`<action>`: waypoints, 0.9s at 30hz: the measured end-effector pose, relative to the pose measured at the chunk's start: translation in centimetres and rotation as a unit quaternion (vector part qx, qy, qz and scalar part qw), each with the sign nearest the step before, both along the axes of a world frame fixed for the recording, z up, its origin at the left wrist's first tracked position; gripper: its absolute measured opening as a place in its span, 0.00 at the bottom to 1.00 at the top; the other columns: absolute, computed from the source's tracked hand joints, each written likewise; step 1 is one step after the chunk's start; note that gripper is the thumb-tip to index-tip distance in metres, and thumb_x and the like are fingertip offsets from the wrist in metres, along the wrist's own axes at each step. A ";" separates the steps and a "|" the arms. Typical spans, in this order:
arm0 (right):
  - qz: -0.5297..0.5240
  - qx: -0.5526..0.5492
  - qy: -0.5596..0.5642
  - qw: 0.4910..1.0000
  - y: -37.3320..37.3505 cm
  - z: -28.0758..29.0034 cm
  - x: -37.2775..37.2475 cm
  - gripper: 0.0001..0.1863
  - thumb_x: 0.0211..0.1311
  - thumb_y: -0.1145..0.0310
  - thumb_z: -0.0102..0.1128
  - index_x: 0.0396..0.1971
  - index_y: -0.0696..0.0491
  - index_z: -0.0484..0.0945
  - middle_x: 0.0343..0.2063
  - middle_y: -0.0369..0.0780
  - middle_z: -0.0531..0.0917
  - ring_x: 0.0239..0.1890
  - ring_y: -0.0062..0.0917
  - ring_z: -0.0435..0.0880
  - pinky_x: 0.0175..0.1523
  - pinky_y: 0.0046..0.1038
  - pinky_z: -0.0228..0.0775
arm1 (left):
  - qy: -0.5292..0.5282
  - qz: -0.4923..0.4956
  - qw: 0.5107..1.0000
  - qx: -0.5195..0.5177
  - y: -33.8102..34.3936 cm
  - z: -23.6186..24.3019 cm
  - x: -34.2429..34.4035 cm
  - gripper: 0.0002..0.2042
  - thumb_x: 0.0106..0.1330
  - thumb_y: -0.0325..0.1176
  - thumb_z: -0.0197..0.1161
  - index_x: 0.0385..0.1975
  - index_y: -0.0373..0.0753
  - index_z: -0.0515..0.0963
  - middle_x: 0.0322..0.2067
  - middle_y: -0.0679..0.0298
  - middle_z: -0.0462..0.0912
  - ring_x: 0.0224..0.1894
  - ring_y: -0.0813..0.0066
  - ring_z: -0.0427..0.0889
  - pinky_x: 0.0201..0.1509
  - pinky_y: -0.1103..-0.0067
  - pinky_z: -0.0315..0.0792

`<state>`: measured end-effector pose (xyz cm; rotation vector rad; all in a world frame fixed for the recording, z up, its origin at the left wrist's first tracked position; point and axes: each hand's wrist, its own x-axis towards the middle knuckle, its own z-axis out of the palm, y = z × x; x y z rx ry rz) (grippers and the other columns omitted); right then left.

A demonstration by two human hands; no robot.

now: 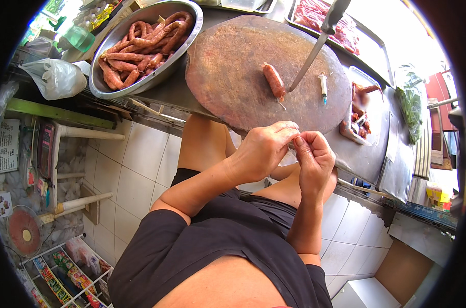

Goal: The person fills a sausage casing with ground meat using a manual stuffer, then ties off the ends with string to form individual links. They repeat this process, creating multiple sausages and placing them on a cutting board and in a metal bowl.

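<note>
My left hand (266, 149) and my right hand (316, 156) meet at the near edge of a round wooden chopping board (233, 56). Both are closed, fingertips pinched together; whatever lies between them is too small and hidden to make out. Just beyond my fingers, a short, plump sausage (273, 80) rests on the board, with a thin pale strand (281, 105) at its near end. To its right a knife (310, 60) stands tilted, handle up, its tip at the board. Further right lies a small syringe (323, 88) with a blue tip.
A metal bowl (94, 77) heaped with linked sausages (145, 46) stands left of the board. Raw meat (335, 25) fills a tray at the far right. Nearer, a white tray (350, 136) holds dark meat pieces (361, 110). Leafy greens (411, 105) lie at the right edge.
</note>
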<state>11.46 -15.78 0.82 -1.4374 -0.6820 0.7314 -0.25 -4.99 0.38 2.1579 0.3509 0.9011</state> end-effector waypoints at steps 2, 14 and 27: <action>-0.004 0.016 0.007 1.000 0.1 0.2 -0.1 0.03 0.69 0.77 0.63 0.38 0.61 0.81 0.31 0.32 0.83 0.33 0.13 0.78 0.38 0.15 0.69 | -0.026 0.000 1.000 -0.015 0.0 -0.1 0.0 0.14 0.61 0.18 0.65 0.47 0.30 0.82 0.45 0.47 0.85 0.43 0.51 0.87 0.46 0.69 0.82; -0.033 0.038 -0.003 0.999 0.0 1.1 -0.7 0.02 0.72 0.75 0.60 0.37 0.58 0.80 0.25 0.29 0.77 0.24 0.07 0.65 0.28 0.13 0.53 | -0.038 0.027 0.999 0.025 0.2 -0.1 -0.1 0.15 0.63 0.26 0.67 0.49 0.32 0.81 0.43 0.53 0.84 0.38 0.55 0.87 0.39 0.71 0.82; -0.081 0.073 -0.010 0.994 0.4 1.0 -1.2 0.03 0.71 0.75 0.61 0.39 0.58 0.80 0.24 0.28 0.76 0.23 0.07 0.65 0.28 0.13 0.53 | -0.110 0.030 0.993 0.044 0.1 -0.6 0.0 0.14 0.59 0.24 0.68 0.46 0.33 0.83 0.37 0.55 0.85 0.36 0.59 0.87 0.35 0.71 0.82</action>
